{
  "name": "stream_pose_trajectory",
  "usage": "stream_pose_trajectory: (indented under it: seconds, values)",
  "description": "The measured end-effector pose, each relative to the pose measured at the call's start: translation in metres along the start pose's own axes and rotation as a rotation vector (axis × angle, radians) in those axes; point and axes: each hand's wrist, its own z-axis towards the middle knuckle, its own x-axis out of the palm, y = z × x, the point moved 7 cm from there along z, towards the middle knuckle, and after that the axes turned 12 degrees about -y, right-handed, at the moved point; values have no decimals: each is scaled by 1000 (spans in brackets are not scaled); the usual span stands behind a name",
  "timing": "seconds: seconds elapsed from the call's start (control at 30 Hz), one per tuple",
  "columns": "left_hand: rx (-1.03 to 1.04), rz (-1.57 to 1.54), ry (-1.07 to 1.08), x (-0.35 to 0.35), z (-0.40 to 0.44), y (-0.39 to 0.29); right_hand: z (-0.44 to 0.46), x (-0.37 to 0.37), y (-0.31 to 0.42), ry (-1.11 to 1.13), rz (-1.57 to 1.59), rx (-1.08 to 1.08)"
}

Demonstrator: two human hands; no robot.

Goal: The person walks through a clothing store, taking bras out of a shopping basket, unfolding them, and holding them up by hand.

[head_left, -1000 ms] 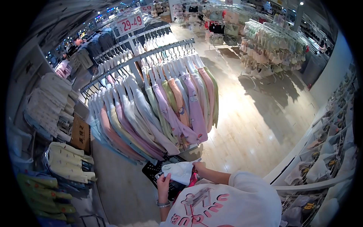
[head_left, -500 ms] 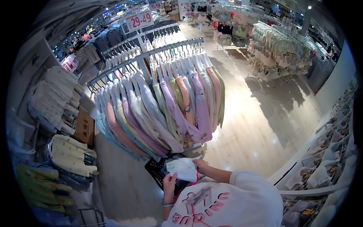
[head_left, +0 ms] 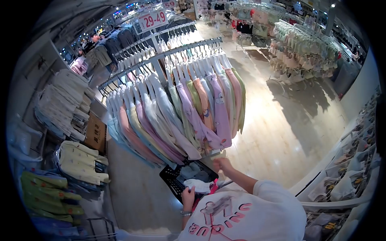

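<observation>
My left hand [head_left: 187,198] is closed on a small folded white garment [head_left: 200,186] that rests over the near side of a black plastic basket [head_left: 171,185]. Several grey-blue cloth pieces [head_left: 194,171] lie inside the basket. Beyond its right side, my right hand [head_left: 222,164] is raised with the fingers curled, apart from the white garment. Whether something small is between those fingers, I cannot make out. A pink strip [head_left: 214,186] shows beside the basket, close to my white printed shirt.
A rack of pastel long-sleeved tops [head_left: 173,108] stands just beyond the basket. Folded and hung clothes [head_left: 82,160] line the left, by a brown carton [head_left: 95,132]. Bra shelves [head_left: 341,184] run along the right. A rack of bras [head_left: 301,54] stands farther back.
My right hand has let go of the white garment and moved up and right. My left hand has lowered the garment onto the basket, so the cloth inside now shows.
</observation>
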Motion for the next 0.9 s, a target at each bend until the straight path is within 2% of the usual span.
stream_pose_trajectory:
  seconds: [0.07,0.13,0.2,0.3,0.37,0.4,0.43,0.53,0.6,0.8,0.9]
  values:
    - [34,51,-61,-7,-6,-5,-40,12,81,37,11,-277]
    - [69,153,-96,-8,-10,0,-68,8,150,-55,32,-554]
    - [64,255,-106,-7,-14,4,-136,13,229,-99,85,-677]
    - [19,385,-71,4,-23,18,-250,8,324,-119,158,-1170]
    - [-19,337,-67,8,-21,34,-330,-5,360,-109,171,-1781]
    - [-40,314,-67,8,-22,38,-363,-25,361,-262,176,-2050]
    - [-37,307,-89,4,-24,32,-396,-39,360,-254,293,-2227]
    - [-25,307,-103,-1,-24,17,-490,-66,344,58,770,-2693]
    - [-17,338,-34,8,-24,29,-522,-56,335,-360,900,-2840]
    - [-68,372,-27,14,-20,36,-548,-30,325,-4,411,-2951]
    - [-50,362,-34,16,-20,41,-551,-26,331,44,363,-2926]
